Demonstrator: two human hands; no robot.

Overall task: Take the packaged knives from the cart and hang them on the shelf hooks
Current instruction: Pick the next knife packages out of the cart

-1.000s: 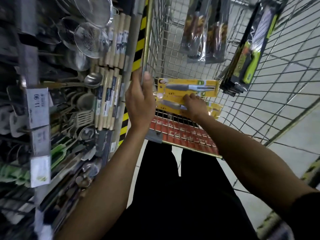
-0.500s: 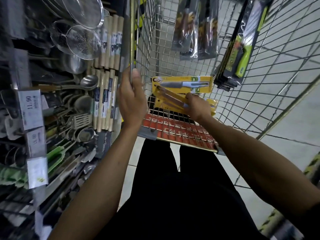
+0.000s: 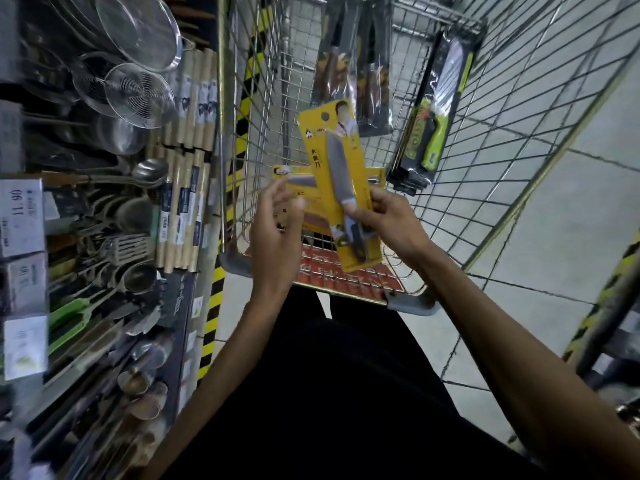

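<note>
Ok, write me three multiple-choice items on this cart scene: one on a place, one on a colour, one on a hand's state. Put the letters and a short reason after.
1. Where are the green-handled knife packs?
A. Leaning on the cart's right wall
B. On a shelf hook
C. On the floor

2. What colour is the card of the knife pack that the right hand holds?
A. Red
B. Yellow
C. White

3. How is the left hand?
A. Gripping the cart rim
B. Pinching a strainer
C. Open, gripping nothing

Answers:
1 A: they lean inside the cart against that wall.
2 B: the card is plainly yellow.
3 C: its fingers are relaxed beside the pack, curled round nothing.
</note>
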